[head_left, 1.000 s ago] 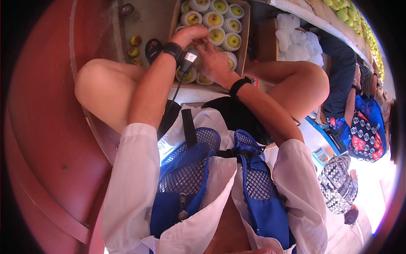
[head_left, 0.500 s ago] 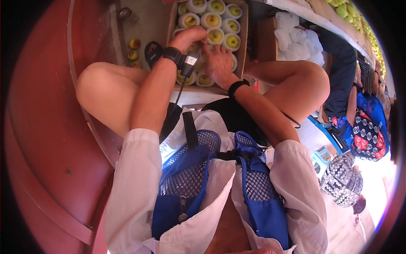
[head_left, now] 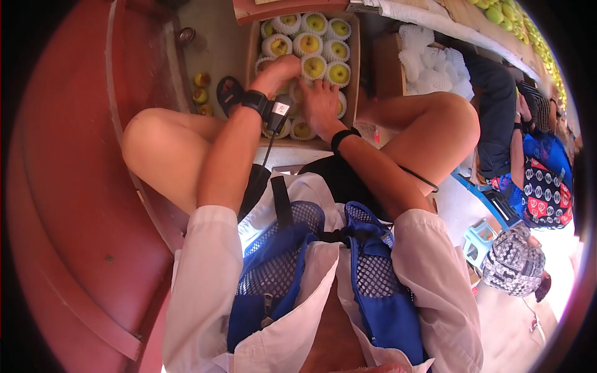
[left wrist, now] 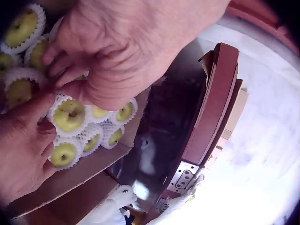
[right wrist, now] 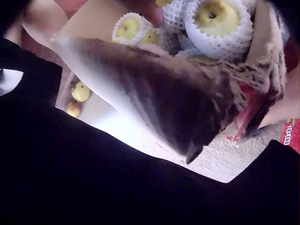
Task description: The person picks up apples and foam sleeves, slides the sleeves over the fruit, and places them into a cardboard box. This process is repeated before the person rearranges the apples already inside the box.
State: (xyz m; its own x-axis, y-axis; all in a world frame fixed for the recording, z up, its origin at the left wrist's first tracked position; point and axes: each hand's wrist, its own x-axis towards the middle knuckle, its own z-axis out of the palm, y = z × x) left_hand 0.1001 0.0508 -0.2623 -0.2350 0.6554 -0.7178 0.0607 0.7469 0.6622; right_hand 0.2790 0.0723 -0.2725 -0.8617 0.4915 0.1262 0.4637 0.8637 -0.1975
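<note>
Left hand: the left hand (head_left: 283, 67) lies inside the cardboard box (head_left: 356, 74), fingers bent down over the netted fruit; in the left wrist view (left wrist: 117, 51) the curled fingertips press onto a wrapped pear, though whether they truly grip it I cannot tell.

Right hand: the right hand (head_left: 320, 99) rests just beside the left, fingers fairly straight and laid flat on the fruit; in the left wrist view (left wrist: 23, 145) its thumb and fingers touch the foam net around one pear.

Pears: yellow-green pears (head_left: 310, 45), each in a white foam net sleeve, packed in tight rows in the box, which sits on the floor between the person's knees.

Left wrist view only: the pear under the two hands (left wrist: 69, 115) shows its stem dimple and the net's frilled edge, and a dark red wooden frame (left wrist: 213, 108) stands beside the box.

Right wrist view only: the box's outer wall, blurred and close, with two netted pears (right wrist: 216, 14) above it.

Head view only: loose bare pears (head_left: 200, 95) on the ground left of the box, a sandal (head_left: 230, 93) near them, a heap of white foam nets (head_left: 429, 65) to the right.

Hidden: most of the right wrist view is black, and the right hand itself cannot be made out there.
</note>
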